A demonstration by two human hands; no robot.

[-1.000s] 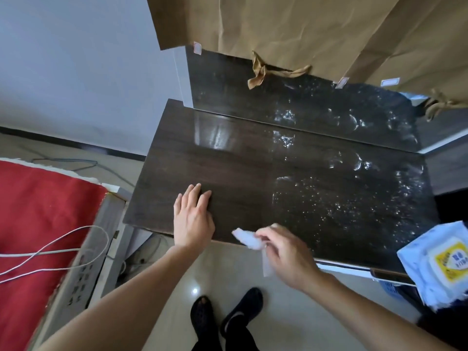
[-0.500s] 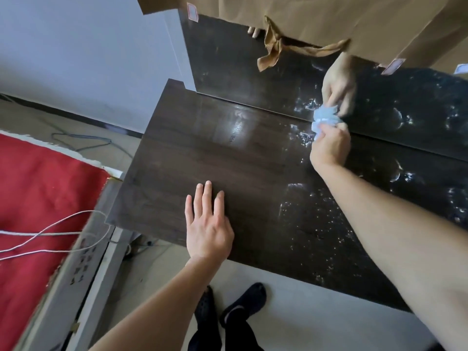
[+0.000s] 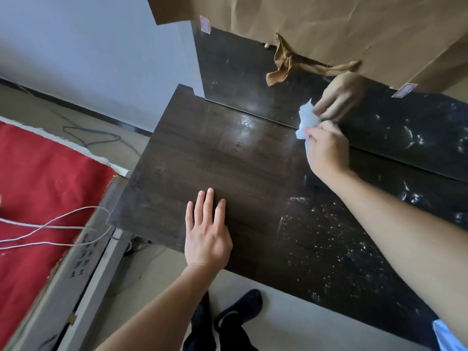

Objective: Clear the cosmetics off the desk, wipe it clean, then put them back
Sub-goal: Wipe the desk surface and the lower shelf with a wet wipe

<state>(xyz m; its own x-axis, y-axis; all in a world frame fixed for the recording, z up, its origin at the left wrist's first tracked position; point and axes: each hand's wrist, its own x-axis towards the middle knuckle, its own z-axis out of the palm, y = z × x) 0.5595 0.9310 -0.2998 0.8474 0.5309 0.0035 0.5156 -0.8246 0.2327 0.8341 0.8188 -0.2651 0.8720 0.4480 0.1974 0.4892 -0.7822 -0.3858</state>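
The dark wood desk (image 3: 202,158) has no cosmetics on it; its right half is speckled with wet droplets and smears. My left hand (image 3: 206,235) rests flat on the desk near the front edge, fingers straight. My right hand (image 3: 326,148) grips a crumpled white wet wipe (image 3: 306,120) and presses it at the back of the desk, against the glossy dark back panel (image 3: 240,79). That panel reflects my right hand and the wipe just above them.
Brown paper (image 3: 329,26) with a twisted handle (image 3: 283,64) hangs over the back panel. A red cloth (image 3: 38,188) with white cables (image 3: 50,224) lies on the left. A blue-white wipe pack (image 3: 453,335) shows at the bottom right corner. My feet (image 3: 228,323) stand below the front edge.
My right hand carried the wipe from the desk's front edge to the back, then slid it slightly left along the back panel. The left hand stayed flat on the desk.
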